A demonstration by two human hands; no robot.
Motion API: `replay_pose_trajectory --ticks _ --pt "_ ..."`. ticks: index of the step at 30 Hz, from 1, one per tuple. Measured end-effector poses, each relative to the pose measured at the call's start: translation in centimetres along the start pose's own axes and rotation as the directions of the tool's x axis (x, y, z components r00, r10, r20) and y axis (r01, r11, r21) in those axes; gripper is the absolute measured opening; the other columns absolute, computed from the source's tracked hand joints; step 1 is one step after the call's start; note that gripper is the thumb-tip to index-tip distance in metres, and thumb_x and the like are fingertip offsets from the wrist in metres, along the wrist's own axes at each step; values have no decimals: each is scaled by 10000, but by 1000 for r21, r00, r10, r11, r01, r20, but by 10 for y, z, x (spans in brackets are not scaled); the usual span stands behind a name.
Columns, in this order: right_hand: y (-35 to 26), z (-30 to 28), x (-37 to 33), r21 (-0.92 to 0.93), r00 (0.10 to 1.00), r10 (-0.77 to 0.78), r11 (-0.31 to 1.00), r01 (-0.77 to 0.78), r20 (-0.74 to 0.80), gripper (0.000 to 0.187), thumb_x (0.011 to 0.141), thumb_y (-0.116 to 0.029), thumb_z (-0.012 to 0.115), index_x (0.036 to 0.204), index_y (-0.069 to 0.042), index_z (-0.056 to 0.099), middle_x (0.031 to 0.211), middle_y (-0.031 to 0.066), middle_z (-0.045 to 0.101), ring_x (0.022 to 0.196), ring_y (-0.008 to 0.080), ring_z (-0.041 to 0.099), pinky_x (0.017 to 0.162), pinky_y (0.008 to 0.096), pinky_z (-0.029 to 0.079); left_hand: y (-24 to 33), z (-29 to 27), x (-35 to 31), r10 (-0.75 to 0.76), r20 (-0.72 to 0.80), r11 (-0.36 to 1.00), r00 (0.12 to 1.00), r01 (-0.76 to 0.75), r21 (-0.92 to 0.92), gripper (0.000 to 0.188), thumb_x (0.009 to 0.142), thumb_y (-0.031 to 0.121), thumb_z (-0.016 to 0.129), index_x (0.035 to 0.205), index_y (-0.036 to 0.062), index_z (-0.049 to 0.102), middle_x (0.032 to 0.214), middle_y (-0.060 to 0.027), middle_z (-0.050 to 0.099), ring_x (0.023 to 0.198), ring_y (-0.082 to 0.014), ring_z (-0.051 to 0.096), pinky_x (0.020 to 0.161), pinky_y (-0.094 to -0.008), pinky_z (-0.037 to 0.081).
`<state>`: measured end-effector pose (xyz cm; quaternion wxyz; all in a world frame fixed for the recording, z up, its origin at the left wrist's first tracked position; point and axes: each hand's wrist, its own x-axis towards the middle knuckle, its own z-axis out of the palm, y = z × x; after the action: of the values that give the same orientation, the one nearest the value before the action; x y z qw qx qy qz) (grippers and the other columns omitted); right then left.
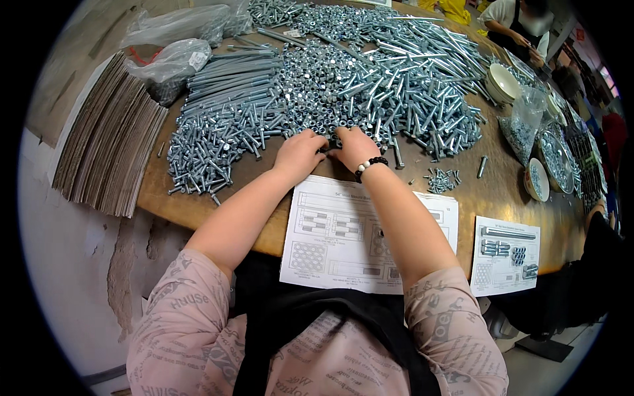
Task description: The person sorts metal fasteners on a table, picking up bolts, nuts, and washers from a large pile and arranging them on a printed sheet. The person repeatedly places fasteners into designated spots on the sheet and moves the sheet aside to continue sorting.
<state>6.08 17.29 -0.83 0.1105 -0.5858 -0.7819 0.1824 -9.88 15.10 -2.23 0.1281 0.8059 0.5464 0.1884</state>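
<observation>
Both hands are at the near edge of a heap of hex nuts [310, 86], close together. My left hand [300, 156] has its fingers bent inward at the nuts, thumb toward the other hand. Facing it, my right hand [355, 148] is curled too, with a dark beaded bracelet at the wrist. What lies between the fingertips is too small and partly hidden to name. Short bolts [214, 148] are piled left of the hands, and longer bolts [422, 99] right of the nuts. Under my right forearm lies a printed sheet with drawings [314, 254].
Threaded rods [231, 82] lie behind the short bolts. Stacked cardboard [109, 135] and plastic bags [173, 63] flank the left side. Small screws [441, 181], a second sheet [505, 280], a bag of hardware [522, 129] and bowls [503, 83] are on the right. Another person [518, 30] works at far right.
</observation>
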Motion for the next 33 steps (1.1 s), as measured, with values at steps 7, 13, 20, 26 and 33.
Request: replay_pose_trajectory --ticks 7,13,20,26,33 --pt "17 11 5 -9 972 -214 976 216 102 196 762 -195 643 922 -92 593 909 159 603 860 318 586 742 403 479 -2 2 -2 53 -46 998 998 -54 -25 258 732 146 666 969 99 575 895 -103 547 885 -300 562 741 -397 461" --pt "27 15 1 64 986 -164 984 165 -12 160 784 -177 610 909 -79 597 925 163 569 827 335 580 733 416 475 -1 3 2 4 22 1000 1000 -4 -16 292 742 156 663 1012 98 568 944 -90 535 932 -284 541 772 -379 452" --pt "13 11 -11 -50 951 -287 955 294 114 197 799 -163 587 979 -87 568 978 165 529 900 328 565 773 419 469 0 7 3 -80 49 997 996 79 25 246 760 133 634 994 89 572 944 -106 534 942 -301 538 783 -390 448" --pt "42 -46 -68 235 971 -198 946 225 -131 214 743 -178 664 926 -77 617 844 109 564 776 283 561 692 360 454 22 -11 -12 -32 -2 992 999 31 -124 201 750 131 639 935 64 598 882 -112 542 847 -293 556 738 -376 450" --pt "78 -69 -189 187 972 -225 960 209 68 241 703 -127 694 930 -108 616 860 92 551 806 279 566 700 357 467 99 7 -75 347 137 912 928 -299 -282 217 720 175 661 908 80 607 842 -84 552 833 -254 539 765 -368 410"
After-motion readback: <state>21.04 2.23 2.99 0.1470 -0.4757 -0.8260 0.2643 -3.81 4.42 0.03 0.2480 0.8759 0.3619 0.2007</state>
